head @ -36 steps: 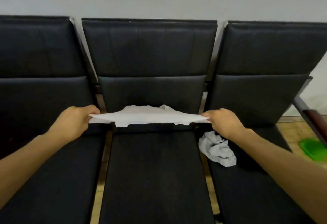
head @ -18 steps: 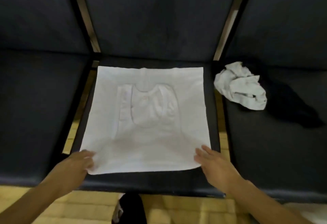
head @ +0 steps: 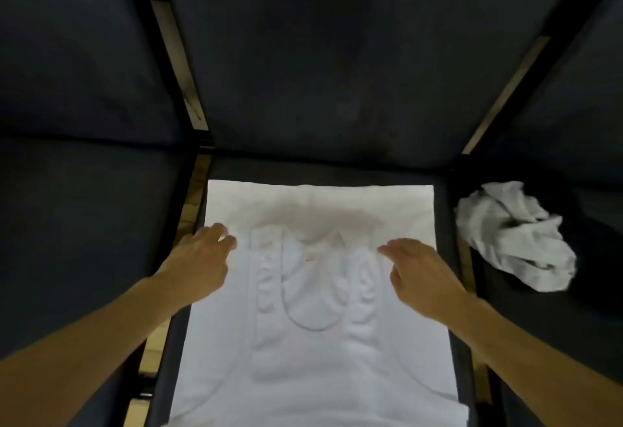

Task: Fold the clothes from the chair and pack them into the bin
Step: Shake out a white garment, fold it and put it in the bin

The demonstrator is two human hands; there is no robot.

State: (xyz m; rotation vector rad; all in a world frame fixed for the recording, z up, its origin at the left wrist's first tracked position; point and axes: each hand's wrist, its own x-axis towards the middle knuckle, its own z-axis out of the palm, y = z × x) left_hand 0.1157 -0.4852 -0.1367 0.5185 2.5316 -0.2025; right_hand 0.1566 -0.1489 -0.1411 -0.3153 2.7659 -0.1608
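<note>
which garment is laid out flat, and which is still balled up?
The white tank top on the middle seat lies spread flat under both hands. The grey-white garment on the seat to its right is crumpled in a heap, untouched.

What you can't see well

Your shirt [head: 317,342] runs off the bottom edge, so its near end is cut off. Your left hand [head: 199,264] is blurry at the fingers [head: 220,229]. Your arms leave the picture at the bottom corners.
</note>
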